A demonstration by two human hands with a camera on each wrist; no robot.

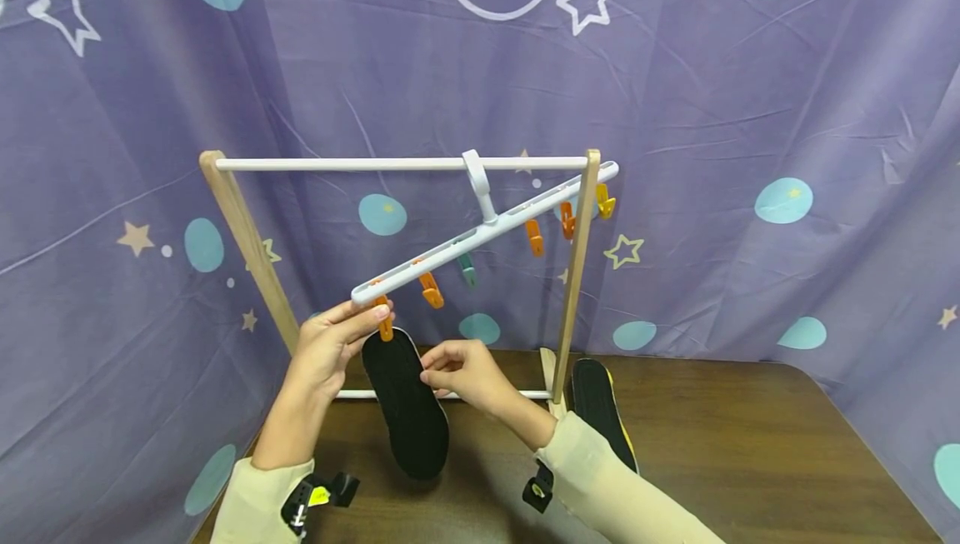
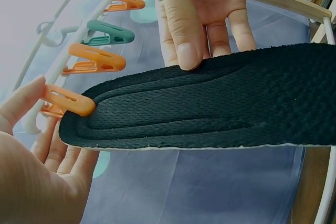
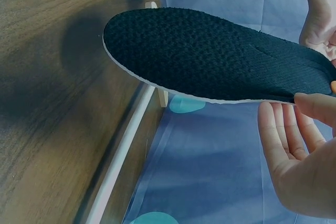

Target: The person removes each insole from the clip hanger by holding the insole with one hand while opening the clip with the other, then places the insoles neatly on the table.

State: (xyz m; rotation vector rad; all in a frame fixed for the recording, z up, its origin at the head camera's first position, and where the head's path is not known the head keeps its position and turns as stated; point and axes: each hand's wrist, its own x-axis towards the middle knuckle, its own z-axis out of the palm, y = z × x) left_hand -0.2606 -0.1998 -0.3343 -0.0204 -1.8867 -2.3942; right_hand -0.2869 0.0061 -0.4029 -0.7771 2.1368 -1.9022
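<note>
A black shoe insole (image 1: pixel 406 411) hangs by its narrower end from an orange clip (image 1: pixel 383 318) at the near, lower end of a tilted white hanger bar (image 1: pixel 480 236). My left hand (image 1: pixel 327 346) pinches this clip, thumb on its upper part and the other fingers behind, as the left wrist view shows. With thumb and fingers my right hand (image 1: pixel 468 376) pinches the insole's right edge, a little below the clip. In the left wrist view the clip's jaws overlap the end of the insole (image 2: pixel 184 103). The insole's wider end (image 3: pixel 152 45) hangs free above the table.
The hanger's hook sits over the white top rod (image 1: pixel 337 165) of a wooden-sided rack (image 1: pixel 576 286). Several other clips, including a green one (image 1: pixel 467 269), hang from the bar. A second insole (image 1: pixel 600 411) lies right of the rack on the brown table (image 1: pixel 720 436). Behind is a purple curtain (image 1: pixel 675 111).
</note>
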